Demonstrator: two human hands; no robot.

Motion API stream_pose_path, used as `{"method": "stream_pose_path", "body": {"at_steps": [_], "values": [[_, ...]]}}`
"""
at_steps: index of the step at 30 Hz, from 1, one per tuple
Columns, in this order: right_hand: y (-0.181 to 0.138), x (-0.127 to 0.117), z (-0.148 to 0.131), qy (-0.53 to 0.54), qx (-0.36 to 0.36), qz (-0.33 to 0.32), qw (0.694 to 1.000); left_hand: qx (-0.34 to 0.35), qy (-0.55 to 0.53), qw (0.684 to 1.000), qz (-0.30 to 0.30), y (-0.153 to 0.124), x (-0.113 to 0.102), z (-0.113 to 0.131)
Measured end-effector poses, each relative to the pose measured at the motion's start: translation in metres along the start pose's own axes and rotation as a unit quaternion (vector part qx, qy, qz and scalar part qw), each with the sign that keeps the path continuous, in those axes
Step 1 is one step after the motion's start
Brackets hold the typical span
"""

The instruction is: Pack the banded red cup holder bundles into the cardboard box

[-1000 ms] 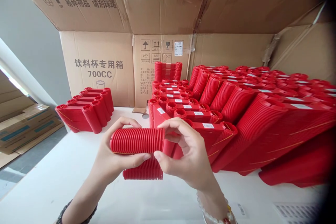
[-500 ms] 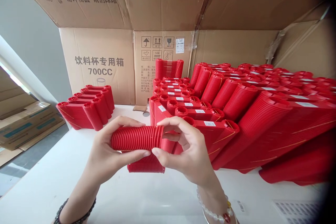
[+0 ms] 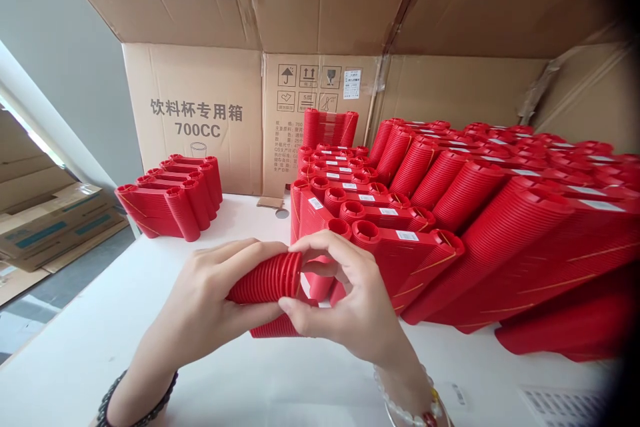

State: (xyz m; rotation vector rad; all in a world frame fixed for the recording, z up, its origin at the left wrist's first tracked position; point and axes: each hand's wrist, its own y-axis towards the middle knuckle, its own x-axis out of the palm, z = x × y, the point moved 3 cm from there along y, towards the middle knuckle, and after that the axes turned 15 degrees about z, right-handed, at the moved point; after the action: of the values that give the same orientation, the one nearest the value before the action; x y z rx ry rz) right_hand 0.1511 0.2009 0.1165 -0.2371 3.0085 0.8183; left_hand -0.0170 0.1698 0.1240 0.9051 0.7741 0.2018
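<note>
I am gripping a red stack (image 3: 267, 283) in both hands (image 3: 210, 310) (image 3: 350, 310); many banded stacks (image 3: 450, 213) are lying finished on the worktop (image 3: 100, 347).

This looks like a packing or storage room of a small warehouse. Large cardboard boxes (image 3: 200, 113) stand open along the back of a white table (image 3: 90, 320), printed with shipping marks and "700CC". Long rows of identical red stacks (image 3: 500, 213), many tied with bands and bearing small white labels, cover the table's right side, and a smaller batch (image 3: 170, 197) sits at the left. Flattened cartons (image 3: 45, 227) lie on the floor beside a plain grey wall (image 3: 65, 67).
</note>
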Motion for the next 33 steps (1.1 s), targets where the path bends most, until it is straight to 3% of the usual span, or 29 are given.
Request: {"method": "stream_pose_path", "body": {"at_steps": [8,22,28,33], "values": [[0.0023,-0.0014,-0.0007,0.009,-0.020,0.011,1.000,0.015,0.021,1.000,-0.009,0.0016,-0.0022,-0.0013],[0.0058,-0.0083,0.0036,0.006,-0.022,-0.054,0.998,0.013,0.013,1.000,-0.013,0.0005,-0.0024,-0.0015],[0.0057,-0.0092,0.0030,-0.042,-0.078,-0.045,0.995,0.003,0.017,1.000,-0.009,-0.0002,-0.0004,-0.0070],[0.0048,-0.0081,0.0060,-0.021,-0.048,-0.040,0.998,0.003,0.026,1.000,-0.002,0.0012,-0.0005,-0.0079]]}}
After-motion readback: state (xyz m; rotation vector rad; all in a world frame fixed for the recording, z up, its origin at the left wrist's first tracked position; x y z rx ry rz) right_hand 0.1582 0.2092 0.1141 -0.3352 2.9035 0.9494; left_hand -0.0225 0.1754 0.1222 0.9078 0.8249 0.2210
